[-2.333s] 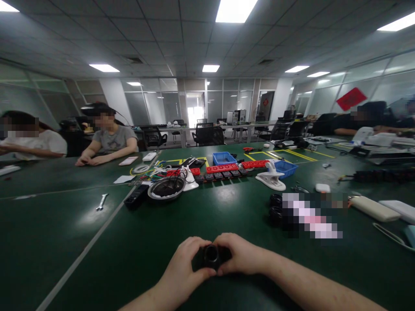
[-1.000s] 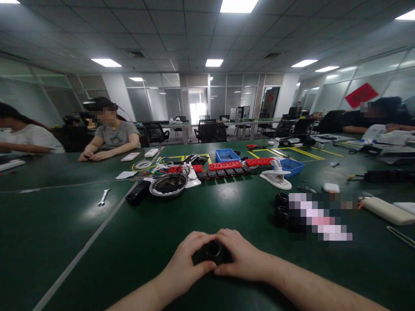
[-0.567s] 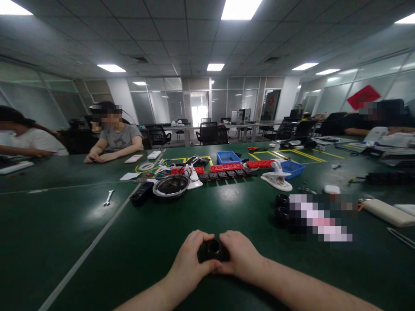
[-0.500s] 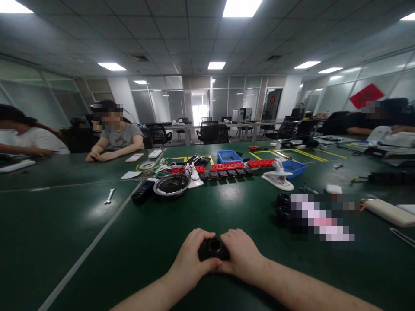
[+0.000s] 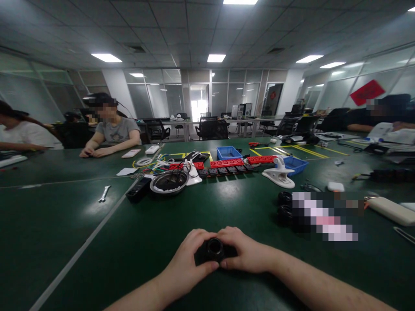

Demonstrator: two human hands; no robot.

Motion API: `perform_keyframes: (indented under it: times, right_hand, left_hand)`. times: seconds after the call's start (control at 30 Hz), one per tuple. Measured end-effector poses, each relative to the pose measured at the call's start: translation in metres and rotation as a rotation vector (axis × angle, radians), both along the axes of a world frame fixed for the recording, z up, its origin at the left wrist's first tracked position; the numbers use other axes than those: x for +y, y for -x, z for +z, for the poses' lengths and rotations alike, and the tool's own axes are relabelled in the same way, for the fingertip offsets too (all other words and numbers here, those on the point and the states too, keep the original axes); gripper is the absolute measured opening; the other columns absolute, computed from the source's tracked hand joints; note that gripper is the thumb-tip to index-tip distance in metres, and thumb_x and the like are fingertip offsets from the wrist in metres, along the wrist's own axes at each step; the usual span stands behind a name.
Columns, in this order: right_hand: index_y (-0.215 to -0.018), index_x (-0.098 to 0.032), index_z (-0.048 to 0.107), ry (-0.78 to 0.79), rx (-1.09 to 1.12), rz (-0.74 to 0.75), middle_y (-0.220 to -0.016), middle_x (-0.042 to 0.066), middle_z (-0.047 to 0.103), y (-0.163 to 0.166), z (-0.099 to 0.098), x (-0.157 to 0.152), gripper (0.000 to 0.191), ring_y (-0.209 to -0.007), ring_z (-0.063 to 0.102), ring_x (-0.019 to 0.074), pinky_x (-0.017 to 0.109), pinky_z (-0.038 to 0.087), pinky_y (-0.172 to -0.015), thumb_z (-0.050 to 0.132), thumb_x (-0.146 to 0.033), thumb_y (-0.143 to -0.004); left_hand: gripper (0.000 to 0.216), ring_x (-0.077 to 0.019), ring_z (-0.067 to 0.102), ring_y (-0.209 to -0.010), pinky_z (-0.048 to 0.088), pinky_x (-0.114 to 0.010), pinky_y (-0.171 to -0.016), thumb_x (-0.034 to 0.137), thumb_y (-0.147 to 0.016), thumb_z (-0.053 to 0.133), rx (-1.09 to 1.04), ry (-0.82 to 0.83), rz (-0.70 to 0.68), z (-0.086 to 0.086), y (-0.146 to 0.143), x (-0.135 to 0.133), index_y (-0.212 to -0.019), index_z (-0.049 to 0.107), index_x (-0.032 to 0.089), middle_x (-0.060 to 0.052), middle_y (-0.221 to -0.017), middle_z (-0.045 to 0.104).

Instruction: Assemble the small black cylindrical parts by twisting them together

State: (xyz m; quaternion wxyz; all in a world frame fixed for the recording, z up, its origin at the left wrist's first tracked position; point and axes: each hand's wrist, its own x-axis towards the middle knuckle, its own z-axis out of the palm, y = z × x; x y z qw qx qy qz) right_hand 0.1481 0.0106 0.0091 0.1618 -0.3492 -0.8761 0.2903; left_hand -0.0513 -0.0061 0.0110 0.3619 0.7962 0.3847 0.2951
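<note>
A small black round part with a hole in its middle [image 5: 213, 249] is held between both my hands, low on the green table [image 5: 136, 242] in front of me. My left hand [image 5: 188, 261] curls round its left side, thumb pressed under it. My right hand [image 5: 248, 252] wraps the right side, fingers closed over the top. Similar black rings [image 5: 284, 206] lie to the right, beside a blurred patch.
Farther back stand a metal bowl [image 5: 168, 181], a black box [image 5: 138, 190], red and black power strips [image 5: 227, 166], blue bins [image 5: 227, 152], a white clamp [image 5: 278, 175] and a wrench [image 5: 104, 193]. Two people sit at the left, others at the right.
Both hands have stayed closed round the black part, only shifting slightly; the view has swayed a little.
</note>
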Motion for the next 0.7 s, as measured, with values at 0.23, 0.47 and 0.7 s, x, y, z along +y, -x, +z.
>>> perform_keyframes:
  times: [0.23, 0.47, 0.7]
  right_hand:
    - [-0.076, -0.015, 0.054, -0.12, -0.144, -0.235, -0.076, 0.003, 0.056, 0.016, -0.007, -0.009, 0.038, -0.07, 0.048, 0.0172, 0.029, 0.036, -0.064, 0.068, -0.047, -0.061]
    - [-0.091, -0.017, 0.054, -0.29, -0.209, -0.303, -0.088, 0.006, 0.055, 0.023, -0.013, -0.017, 0.048, -0.081, 0.048, 0.0221, 0.035, 0.035, -0.073, 0.064, -0.053, -0.06]
    - [-0.106, -0.019, 0.051, -0.089, -0.058, -0.05, -0.104, 0.006, 0.052, 0.007, -0.003, -0.008, 0.043, -0.095, 0.045, 0.0222, 0.036, 0.034, -0.085, 0.064, -0.028, -0.066]
  left_hand:
    - [0.035, -0.0198, 0.05, -0.086, 0.042, -0.031, -0.074, 0.021, -0.059, 0.071, 0.02, 0.003, 0.144, -0.009, -0.006, -0.002, -0.09, 0.053, 0.019, -0.002, -0.092, 0.053]
    - [0.051, -0.0227, 0.05, -0.09, 0.042, -0.035, -0.079, 0.03, -0.055, 0.074, 0.001, -0.045, 0.204, -0.017, -0.008, -0.003, -0.097, 0.048, 0.019, -0.005, -0.099, 0.051]
    - [0.052, -0.0248, 0.044, -0.106, 0.037, -0.04, -0.091, 0.04, -0.077, 0.054, -0.069, -0.073, 0.093, -0.016, 0.001, -0.005, -0.122, 0.037, 0.021, -0.01, -0.119, 0.042]
